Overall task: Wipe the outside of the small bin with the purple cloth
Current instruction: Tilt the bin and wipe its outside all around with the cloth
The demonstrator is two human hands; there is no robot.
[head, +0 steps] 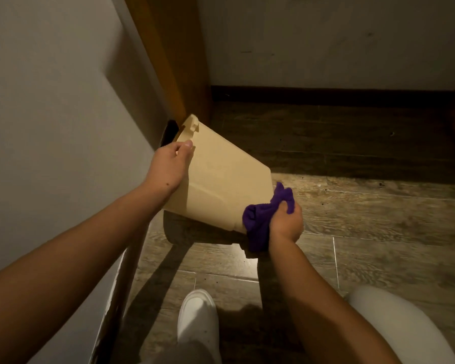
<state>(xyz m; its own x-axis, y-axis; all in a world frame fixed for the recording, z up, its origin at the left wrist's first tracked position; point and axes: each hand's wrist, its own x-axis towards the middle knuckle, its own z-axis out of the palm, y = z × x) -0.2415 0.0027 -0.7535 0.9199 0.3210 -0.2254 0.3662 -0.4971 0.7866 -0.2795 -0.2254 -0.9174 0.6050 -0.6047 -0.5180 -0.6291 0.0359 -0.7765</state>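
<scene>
The bin (221, 179) is small, beige plastic, with flat sides tapering toward its base. It is lifted off the floor and tipped over, rim up toward the left, base down toward the right. The purple cloth (260, 219) is bunched up, pressed against the bin's base corner.
</scene>
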